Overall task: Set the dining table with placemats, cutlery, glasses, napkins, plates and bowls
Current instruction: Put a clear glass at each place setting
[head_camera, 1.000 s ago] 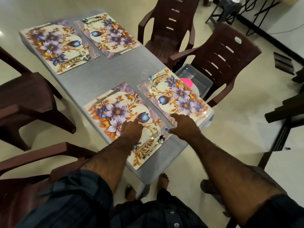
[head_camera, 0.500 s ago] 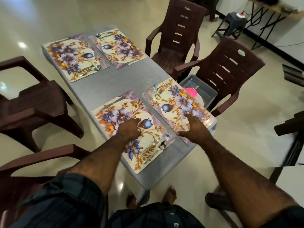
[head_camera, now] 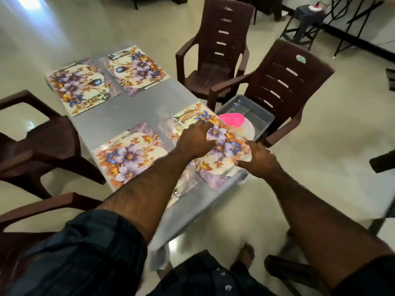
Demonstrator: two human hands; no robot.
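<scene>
On the near right corner of the grey table (head_camera: 119,122), both hands now work on the same floral placemat (head_camera: 222,144). A second ago the left hand (head_camera: 195,141) pressed on the near left placemat (head_camera: 130,157) while the right hand (head_camera: 259,160) sat between the two mats; since then both have moved across to the right-hand mat. The left hand rests on the mat's inner half with its fingers (head_camera: 205,127) spread and reaching forward, flat on the surface. The right hand is at the mat's outer edge, where the mat overhangs the table; its fingers are curled at that edge, and it appears to pinch the mat, though blur makes the exact hold hard to read.

This looks like straightening of the last near mat, which lies a little askew and pokes over the table's side. Cutlery (head_camera: 184,115) lies along its far edge, so a careless tug could shift it.

Four mats are down, the two far placemats (head_camera: 106,80) each with cutlery. No glasses, napkins, plates or bowls are on the table yet. A clear tub (head_camera: 263,116) on the brown chair (head_camera: 284,86) just beside the table holds a pink bowl (head_camera: 232,120) and what seems a pale plate (head_camera: 248,130), so the task is judged roughly a third done, with crockery likely next.
</scene>
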